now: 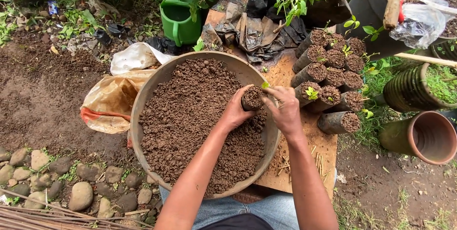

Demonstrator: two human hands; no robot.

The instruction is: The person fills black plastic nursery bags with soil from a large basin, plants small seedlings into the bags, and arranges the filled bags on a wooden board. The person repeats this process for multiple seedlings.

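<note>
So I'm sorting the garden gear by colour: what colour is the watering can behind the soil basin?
Green, plain; the watering can shows best in the head view.

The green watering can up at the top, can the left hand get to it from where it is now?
Probably not without leaning. The left hand is wrapped around a small soil-filled bag, and the green watering can sits far beyond the big soil basin.

You had one view only, from the camera on your head. It looked steeply down and forward, from close above your lap, over the wide round tan basin of brown soil (143, 97) to the green plastic watering can (178, 18) at the far edge.
</note>
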